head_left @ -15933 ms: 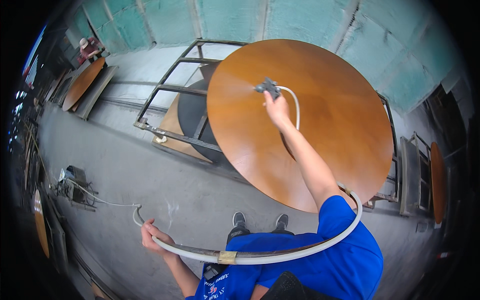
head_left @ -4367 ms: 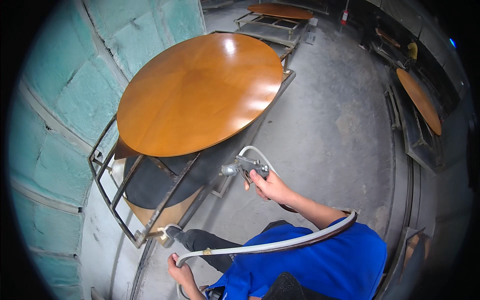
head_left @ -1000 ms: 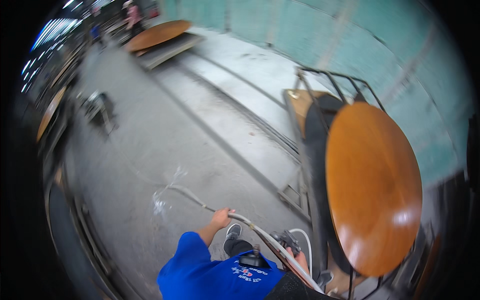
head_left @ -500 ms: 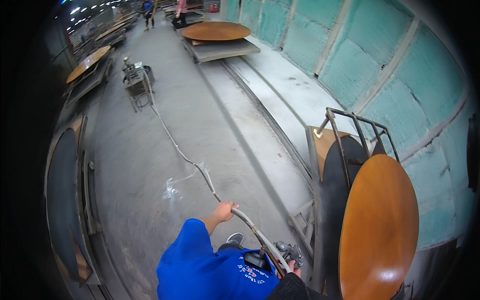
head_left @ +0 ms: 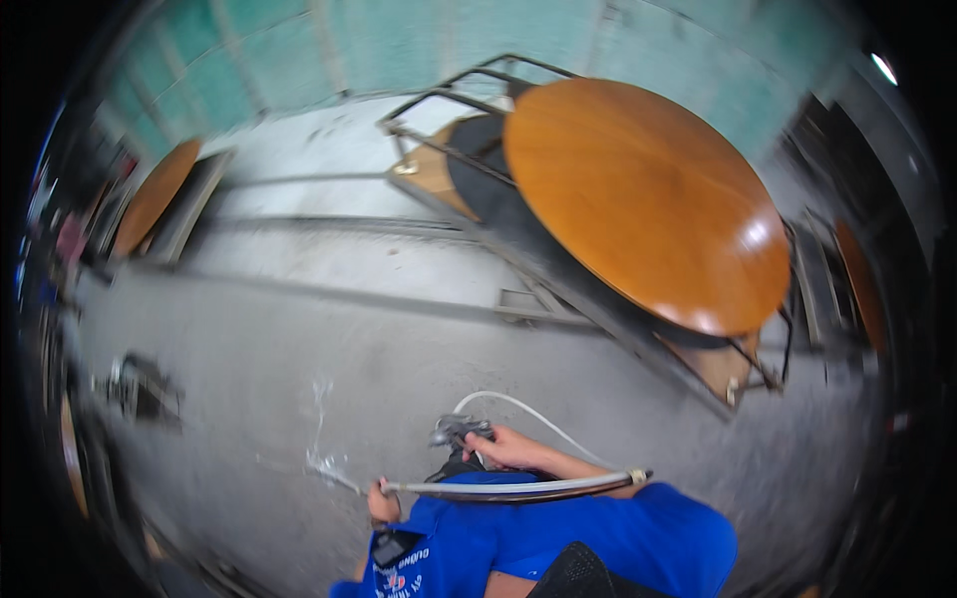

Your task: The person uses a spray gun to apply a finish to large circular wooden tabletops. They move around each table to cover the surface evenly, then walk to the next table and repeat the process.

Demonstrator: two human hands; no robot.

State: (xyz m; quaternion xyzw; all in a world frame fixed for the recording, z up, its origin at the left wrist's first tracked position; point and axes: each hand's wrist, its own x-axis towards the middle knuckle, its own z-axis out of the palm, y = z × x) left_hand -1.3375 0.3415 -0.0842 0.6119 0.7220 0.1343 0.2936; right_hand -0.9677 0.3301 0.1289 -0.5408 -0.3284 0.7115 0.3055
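Observation:
A metal spray gun (head_left: 459, 430) is in my right hand (head_left: 506, 448), held out in front of my body with the fingers wrapped round its grip. From the gun a pale thin hose (head_left: 525, 407) arcs back over my right forearm. My left hand (head_left: 382, 501) is closed round the grey-white hose bundle (head_left: 518, 488), which runs across my front at waist height. Ahead and to the right, apart from both hands, an orange-brown oval wooden tabletop (head_left: 648, 199) lies on a dark metal frame (head_left: 449, 92).
A wheeled cart carries that frame, with a dark board (head_left: 480, 149) beneath. Rails (head_left: 339, 225) run along the floor. Another tabletop (head_left: 158, 197) rests on a cart at far left; a small pump unit (head_left: 140, 389) stands nearer. Green sheeting (head_left: 399, 50) covers the wall.
My view has turned to the right, bringing the oval tabletop from the right side to ahead of me. My right hand has come forward with the spray gun; the left still grips the hose.

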